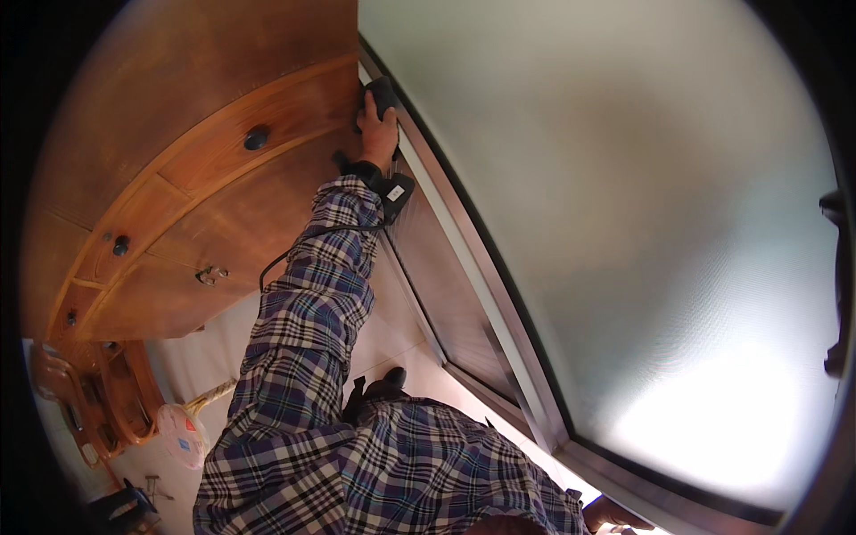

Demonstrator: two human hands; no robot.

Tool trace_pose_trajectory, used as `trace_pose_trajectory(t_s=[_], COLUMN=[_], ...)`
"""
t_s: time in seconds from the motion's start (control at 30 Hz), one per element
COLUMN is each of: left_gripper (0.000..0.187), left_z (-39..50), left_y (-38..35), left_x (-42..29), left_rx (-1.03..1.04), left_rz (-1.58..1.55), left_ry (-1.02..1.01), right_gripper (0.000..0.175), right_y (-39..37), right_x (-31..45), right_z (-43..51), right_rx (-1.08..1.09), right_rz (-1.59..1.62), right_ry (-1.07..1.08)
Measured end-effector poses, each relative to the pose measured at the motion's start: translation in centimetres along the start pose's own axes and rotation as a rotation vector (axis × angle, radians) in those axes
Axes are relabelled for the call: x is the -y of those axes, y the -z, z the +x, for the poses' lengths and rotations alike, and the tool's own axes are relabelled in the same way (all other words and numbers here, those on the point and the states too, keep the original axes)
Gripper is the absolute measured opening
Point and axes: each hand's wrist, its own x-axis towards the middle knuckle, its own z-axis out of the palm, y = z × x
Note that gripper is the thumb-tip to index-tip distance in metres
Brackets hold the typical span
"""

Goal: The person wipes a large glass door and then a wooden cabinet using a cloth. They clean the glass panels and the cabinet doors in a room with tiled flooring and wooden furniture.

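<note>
My left hand (379, 137) is stretched far forward, its fingers and thumb on a small black object (380, 97), perhaps a folded cloth or pad. The object lies against the metal frame (461, 227) of a frosted glass panel (622, 221). A black strap circles my left wrist, with a black device (397, 198) and a cable running back along the plaid sleeve. Low at the right, my right hand (612, 513) is at the lower edge of the same frame, partly hidden by the plaid shirt; its finger pose is unclear.
A wooden cabinet (221, 194) with dark round knobs stands close on the left. Below it are a wooden chair (127, 394) and a round pinkish item (182, 435) by a rope-like leg. A second framed panel (448, 281) stands behind the frame, above the tiled floor (388, 321).
</note>
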Motion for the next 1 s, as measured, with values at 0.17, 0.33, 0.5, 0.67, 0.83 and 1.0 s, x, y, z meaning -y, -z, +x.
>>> trace_pose_trajectory(t_s=[0.17,0.33,0.5,0.67,0.83,1.0], left_gripper=[0.071,0.073,0.072,0.077,0.081,0.060], left_z=[-1.7,-5.7,-9.1,-12.8,-17.3,-18.5], left_y=[0.4,0.6,-1.9,-3.8,-6.2,-7.0], left_x=[-1.6,-4.3,-6.9,-8.7,-11.4,-13.6], left_rx=[-0.053,-0.022,-0.063,-0.062,0.023,0.025], left_rz=[-0.146,-0.137,-0.351,-0.530,-0.693,-1.094], left_ry=[0.073,0.068,0.184,0.447,0.706,0.959], right_gripper=[0.097,0.097,0.097,0.101,0.083,0.073], right_y=[0.0,-0.3,-4.9,-10.0,-12.4,-14.4], right_x=[-2.4,-4.0,-2.0,9.5,23.0,36.0], right_z=[-0.3,1.5,8.1,12.6,19.2,22.6], right_rx=[0.003,0.032,0.077,0.009,0.035,0.281], right_rz=[-0.114,-0.475,-0.726,-0.234,0.704,1.273], right_ry=[0.043,0.264,0.590,0.548,0.369,0.291])
